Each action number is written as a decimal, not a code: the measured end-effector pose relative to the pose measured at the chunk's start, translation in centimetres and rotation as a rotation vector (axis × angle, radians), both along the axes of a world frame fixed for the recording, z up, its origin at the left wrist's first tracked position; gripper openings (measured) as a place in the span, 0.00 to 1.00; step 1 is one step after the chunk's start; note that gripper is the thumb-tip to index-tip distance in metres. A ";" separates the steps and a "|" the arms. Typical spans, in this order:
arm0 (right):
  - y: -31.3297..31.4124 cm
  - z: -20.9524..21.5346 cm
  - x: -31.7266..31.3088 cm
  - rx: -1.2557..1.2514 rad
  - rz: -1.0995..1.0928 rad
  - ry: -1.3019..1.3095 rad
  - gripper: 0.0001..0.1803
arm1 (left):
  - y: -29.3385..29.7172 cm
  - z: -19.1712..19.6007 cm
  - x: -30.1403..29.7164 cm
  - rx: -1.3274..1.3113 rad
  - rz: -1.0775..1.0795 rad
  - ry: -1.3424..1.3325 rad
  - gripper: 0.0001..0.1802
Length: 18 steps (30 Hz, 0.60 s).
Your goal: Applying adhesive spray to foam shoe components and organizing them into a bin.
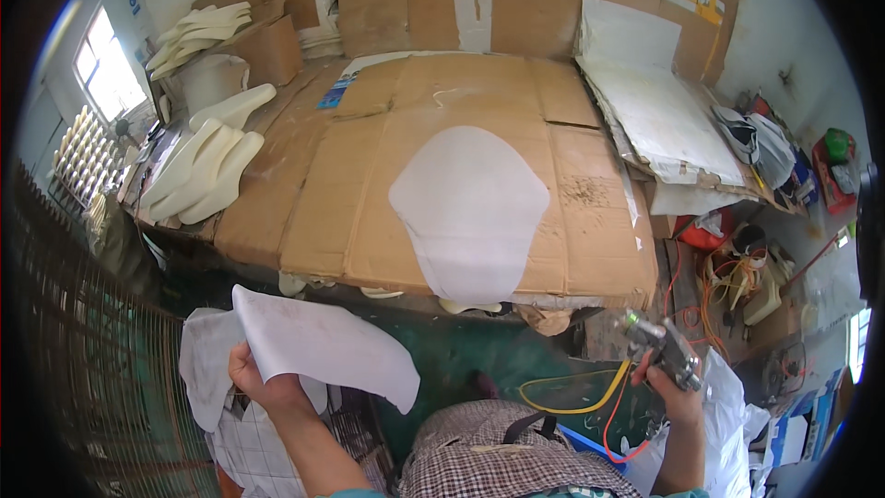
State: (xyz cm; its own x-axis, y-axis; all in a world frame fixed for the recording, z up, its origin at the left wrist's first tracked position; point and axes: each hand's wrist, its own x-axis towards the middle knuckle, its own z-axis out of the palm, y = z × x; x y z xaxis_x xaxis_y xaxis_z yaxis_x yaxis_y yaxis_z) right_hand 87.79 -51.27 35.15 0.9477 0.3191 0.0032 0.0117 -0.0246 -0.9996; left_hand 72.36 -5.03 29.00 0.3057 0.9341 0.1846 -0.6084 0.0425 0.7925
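Note:
My left hand (pixel 263 385) grips a floppy white cut sheet (pixel 323 341) at the lower left, lifted off a pile of similar white sheets (pixel 207 369). Low on the right, my right hand (pixel 678 397) holds a metal spray gun (pixel 659 346) with a yellow and an orange hose trailing from it. Ahead lies a cardboard-covered table (pixel 359 184) with one white rounded sheet (pixel 470 207) spread flat in its middle, apart from both hands.
Cream foam shapes (pixel 198 171) are stacked at the table's left end and further back. White boards (pixel 659 115) lean at the right. A wire rack (pixel 92 360) stands at my left. Cables, bags and clutter (pixel 756 258) crowd the floor on the right.

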 end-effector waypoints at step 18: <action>-0.7 -0.3 -1.1 -0.018 -0.048 -0.007 0.28 | -0.7 -0.4 1.0 0.036 -0.033 0.032 0.09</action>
